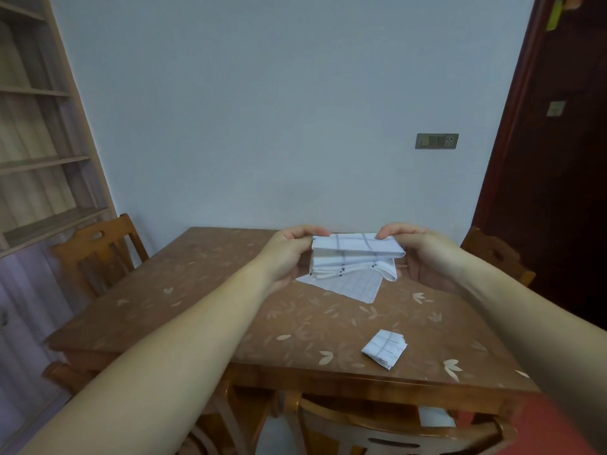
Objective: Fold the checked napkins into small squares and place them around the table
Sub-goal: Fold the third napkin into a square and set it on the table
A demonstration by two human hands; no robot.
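Both hands were raised above the far half of the bench (203, 290), and between them they held one checked napkin (356, 256), partly folded into a thick band. The left hand (289, 254) pinched the left end of this napkin, with the thumb on top and the fingers below. The right hand (417, 254) pinched the right end in the same way. The upper layer of the napkin lay flat between the two hands, and the loose lower layers hung down; one corner drooped at the right side. The napkin did not touch the bench.

Under the held napkin, a flat napkin (348, 285) lay spread on the bench, and part of it was hidden by the held one. Nearer to the person, close to the front right part of the bench, a folded napkin (384, 349) lay as a small square, well apart from the other two.

The bench was brown with a pale leaf pattern. One wooden chair (98, 254) stood at its left side, and another chair (387, 431) was pushed in at the near edge. A wooden shelf unit (39, 126) stood against the wall at the left.
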